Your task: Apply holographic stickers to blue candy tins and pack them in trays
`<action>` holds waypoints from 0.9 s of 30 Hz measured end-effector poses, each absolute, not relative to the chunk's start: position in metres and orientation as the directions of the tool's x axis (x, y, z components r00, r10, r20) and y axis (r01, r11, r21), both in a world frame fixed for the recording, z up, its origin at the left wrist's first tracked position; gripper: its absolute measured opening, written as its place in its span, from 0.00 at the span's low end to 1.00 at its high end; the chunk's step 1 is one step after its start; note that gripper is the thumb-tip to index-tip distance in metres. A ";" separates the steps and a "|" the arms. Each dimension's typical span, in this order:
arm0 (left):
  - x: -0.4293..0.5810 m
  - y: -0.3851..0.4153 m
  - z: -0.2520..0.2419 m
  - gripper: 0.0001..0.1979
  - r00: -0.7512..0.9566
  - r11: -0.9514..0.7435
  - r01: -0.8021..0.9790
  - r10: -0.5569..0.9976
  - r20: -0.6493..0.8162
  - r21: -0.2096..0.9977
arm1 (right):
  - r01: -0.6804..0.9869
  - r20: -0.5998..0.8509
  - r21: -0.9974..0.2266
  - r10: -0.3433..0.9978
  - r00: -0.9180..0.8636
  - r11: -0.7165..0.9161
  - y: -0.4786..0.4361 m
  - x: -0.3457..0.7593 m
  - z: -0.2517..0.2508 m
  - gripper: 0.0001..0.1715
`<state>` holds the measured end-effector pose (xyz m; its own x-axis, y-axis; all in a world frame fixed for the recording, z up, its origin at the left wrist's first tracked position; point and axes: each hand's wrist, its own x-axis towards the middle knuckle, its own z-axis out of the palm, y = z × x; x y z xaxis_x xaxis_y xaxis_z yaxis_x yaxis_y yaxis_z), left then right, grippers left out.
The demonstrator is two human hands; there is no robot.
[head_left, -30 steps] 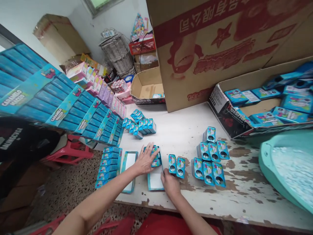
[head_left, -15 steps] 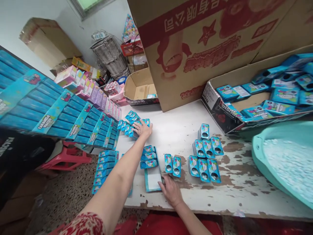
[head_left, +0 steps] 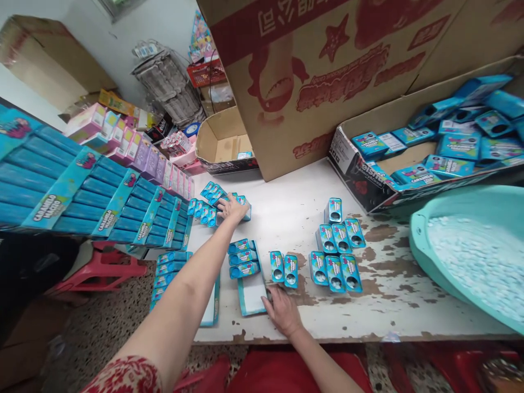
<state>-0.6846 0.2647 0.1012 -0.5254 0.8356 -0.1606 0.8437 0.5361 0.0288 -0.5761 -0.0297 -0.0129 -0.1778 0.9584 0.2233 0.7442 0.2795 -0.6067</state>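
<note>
L hand [head_left: 233, 208] is on the far blue tins [head_left: 244, 207], fingers draped over the near end; can't tell if it's clamped on any. R hand [head_left: 282, 312] at the R edge of the open tray [head_left: 251, 297], thumb against the rim, fingers loosely bent; grip unclear. Hands well apart.

Tray has 3 tins [head_left: 244, 257] lying in its far half, labels "CARAMELO MACIZO"; near half shows white base. Just R of it, 2 upright tins [head_left: 291, 271], round holes, pale contents visible. Further R, 7 more [head_left: 334, 273], same brand, 1+3+3.

L: 2nd tray [head_left: 216, 305], mostly behind the forearm. Beyond, stacked displays [head_left: 108, 218], same "CARAMELO MACIZO" on the bands.

Far R: aqua basin [head_left: 421, 234] w/ pale pcs; black-printed carton [head_left: 347, 172], brand only partly legible, w/ loose tins. Back: big brown carton [head_left: 282, 131], red print incl. 公司 + starfish.
</note>
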 end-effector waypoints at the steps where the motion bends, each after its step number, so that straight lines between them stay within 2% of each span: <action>1: -0.686 0.264 0.101 0.44 -0.485 0.495 0.869 0.858 -0.170 0.016 | 0.740 0.217 -0.614 0.960 -0.175 0.274 -0.030 -0.576 -0.013 0.19; 4: -0.695 0.266 0.103 0.50 -0.399 0.408 0.913 0.881 -0.256 -0.018 | 0.733 0.206 -0.627 0.963 -0.172 0.265 -0.030 -0.576 -0.013 0.19; 7: -0.703 0.270 0.108 0.52 -0.391 0.402 0.915 0.870 -0.302 -0.025 | 0.740 0.162 -0.637 0.976 -0.149 0.218 -0.029 -0.578 -0.012 0.20; 12: -0.707 0.270 0.108 0.49 -0.308 0.312 0.950 0.912 -0.271 -0.027 | 0.735 -0.038 -0.678 0.999 -0.030 -0.004 -0.017 -0.582 -0.001 0.25; 16: -0.705 0.269 0.101 0.48 -0.308 0.308 0.950 0.911 -0.274 -0.045 | 0.678 -0.145 -0.721 0.988 0.057 -0.145 -0.006 -0.580 0.008 0.29; 22: -0.702 0.266 0.100 0.44 -0.326 0.323 0.945 0.918 -0.228 -0.050 | 0.536 -0.200 -0.807 0.969 0.145 -0.247 0.009 -0.577 0.014 0.37; 24: -0.700 0.264 0.104 0.43 -0.324 0.321 0.946 0.922 -0.210 -0.049 | 0.539 -0.211 -0.806 0.970 0.124 -0.244 0.010 -0.575 0.015 0.34; 27: -0.695 0.261 0.115 0.43 -0.287 0.289 0.957 0.934 -0.211 -0.026 | 0.521 -0.154 -0.841 0.988 0.027 -0.145 0.003 -0.571 0.017 0.25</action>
